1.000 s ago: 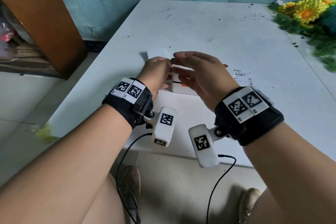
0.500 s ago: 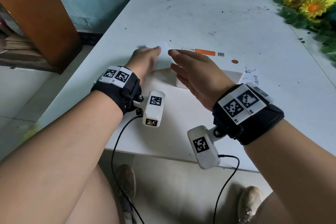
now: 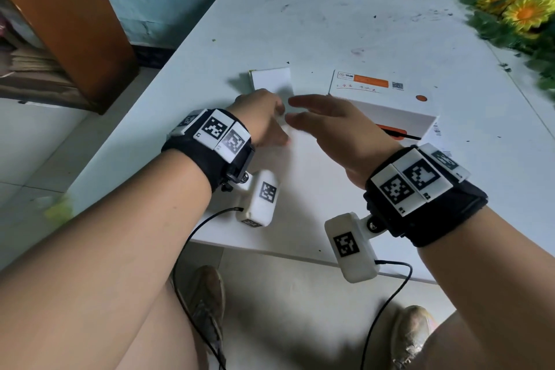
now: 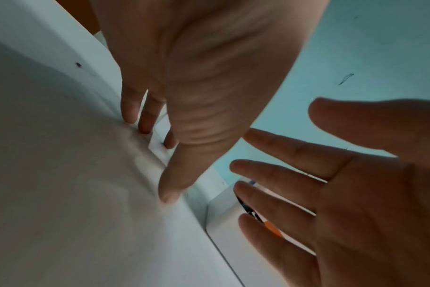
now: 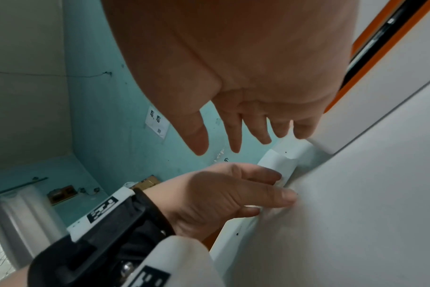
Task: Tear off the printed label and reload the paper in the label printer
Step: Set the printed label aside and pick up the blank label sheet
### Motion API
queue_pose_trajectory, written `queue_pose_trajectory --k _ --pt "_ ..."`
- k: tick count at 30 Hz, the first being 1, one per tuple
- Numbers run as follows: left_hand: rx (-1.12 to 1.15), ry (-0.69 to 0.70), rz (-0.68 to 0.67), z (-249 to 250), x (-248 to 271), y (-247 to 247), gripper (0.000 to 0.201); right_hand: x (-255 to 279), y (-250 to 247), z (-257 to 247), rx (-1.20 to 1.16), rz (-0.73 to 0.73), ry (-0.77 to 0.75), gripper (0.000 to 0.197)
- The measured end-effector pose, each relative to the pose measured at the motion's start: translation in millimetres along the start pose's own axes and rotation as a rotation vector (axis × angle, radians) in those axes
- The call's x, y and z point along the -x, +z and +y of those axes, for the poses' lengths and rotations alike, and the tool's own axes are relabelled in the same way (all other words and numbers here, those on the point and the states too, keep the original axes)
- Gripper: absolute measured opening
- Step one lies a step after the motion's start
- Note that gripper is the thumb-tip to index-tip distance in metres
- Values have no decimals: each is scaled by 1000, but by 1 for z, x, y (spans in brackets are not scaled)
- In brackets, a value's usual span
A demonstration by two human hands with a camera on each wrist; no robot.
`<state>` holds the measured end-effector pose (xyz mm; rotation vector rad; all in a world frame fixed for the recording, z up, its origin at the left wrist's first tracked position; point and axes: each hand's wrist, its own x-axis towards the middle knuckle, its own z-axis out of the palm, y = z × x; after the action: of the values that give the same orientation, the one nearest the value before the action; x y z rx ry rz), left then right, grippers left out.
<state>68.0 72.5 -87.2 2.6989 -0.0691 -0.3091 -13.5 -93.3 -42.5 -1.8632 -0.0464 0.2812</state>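
The white label printer (image 3: 387,105) with an orange slot stands on the table, right of centre; its corner shows in the left wrist view (image 4: 224,211). A stack of blank white label paper (image 3: 271,79) lies to its left. My left hand (image 3: 277,125) is just in front of the stack, its straight fingers (image 4: 130,116) and thumb touching white paper on the table; whether it pinches any of it is unclear. My right hand (image 3: 300,112) hovers beside it with spread fingers (image 5: 236,143), holding nothing. A printed label (image 3: 437,129) peeks out right of the printer.
Artificial sunflowers with green leaves (image 3: 522,12) fill the table's (image 3: 330,24) far right corner. A brown wooden cabinet (image 3: 66,18) stands off the table's left side by the teal wall. The table's near edge lies just behind my wrists.
Both hands have left the printer and moved left toward the paper stack. The printer, hidden behind the hands a second ago, now stands uncovered.
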Motion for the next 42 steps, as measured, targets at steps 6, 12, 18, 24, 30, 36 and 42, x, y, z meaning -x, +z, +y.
queue_pose_trajectory --k 6,12,18,24,30,36,42 --pt "80 0 182 -9 8 1 58 1 -5 3 -21 67 15 41" --pt "90 31 229 1 12 -4 61 5 -23 3 -84 175 -85 31" --pt "229 135 232 25 11 4 61 23 -63 -2 123 340 -296 31" --pt "90 133 262 24 0 6 60 22 -56 13 -116 19 -32 33" --pt "13 52 257 3 -16 3 34 5 -28 21 -198 -72 96 54" --pt "60 28 335 -3 -11 -1 35 -7 -23 21 -248 -66 164 56" --pt "171 11 497 -8 0 -13 29 -11 -11 18 -260 -109 146 55"
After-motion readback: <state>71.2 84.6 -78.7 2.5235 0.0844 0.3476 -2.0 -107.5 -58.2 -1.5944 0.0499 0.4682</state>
